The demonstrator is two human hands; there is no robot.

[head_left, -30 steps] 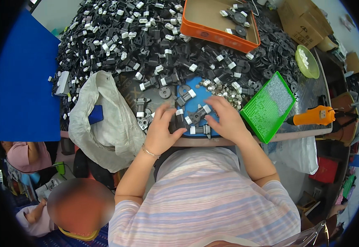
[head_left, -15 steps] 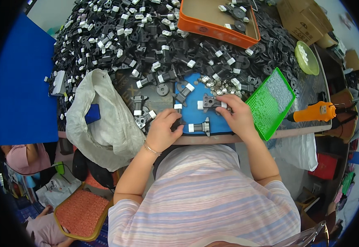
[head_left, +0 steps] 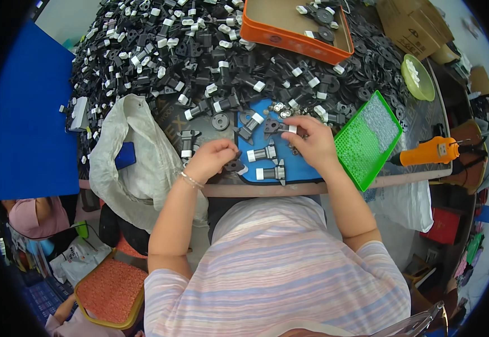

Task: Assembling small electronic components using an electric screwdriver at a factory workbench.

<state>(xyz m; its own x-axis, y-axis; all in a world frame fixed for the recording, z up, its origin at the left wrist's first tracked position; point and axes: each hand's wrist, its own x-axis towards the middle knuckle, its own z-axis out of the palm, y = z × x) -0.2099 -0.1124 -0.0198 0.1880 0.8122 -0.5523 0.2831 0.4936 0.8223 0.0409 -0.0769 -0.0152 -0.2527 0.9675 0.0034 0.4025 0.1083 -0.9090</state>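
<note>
My left hand point(head_left: 209, 159) is closed, fingertips pinched on a black plastic fitting point(head_left: 234, 165) at the left edge of the blue mat point(head_left: 305, 174). Part of that fitting is hidden by the fingers. On the mat's right side, my right hand point(head_left: 315, 143) grips another black fitting point(head_left: 272, 127) by its white-capped end. Between the hands lie two white-capped black fittings, one point(head_left: 262, 153) just above the other point(head_left: 271, 172). A third fitting point(head_left: 249, 128) rests at the mat's upper left. Small round metal pieces point(head_left: 281, 110) are scattered beyond my right hand.
A large heap of black fittings point(head_left: 160, 56) covers the far table. To the right are a green tray point(head_left: 362, 151) of small metal pieces and an orange power screwdriver point(head_left: 430, 152). An orange box point(head_left: 289, 44) stands beyond; a white sack point(head_left: 143, 185) hangs at the left edge.
My left hand has shifted left and holds a different fitting; one more fitting now lies on the mat between the hands. My right hand has moved slightly up and left with its fitting.
</note>
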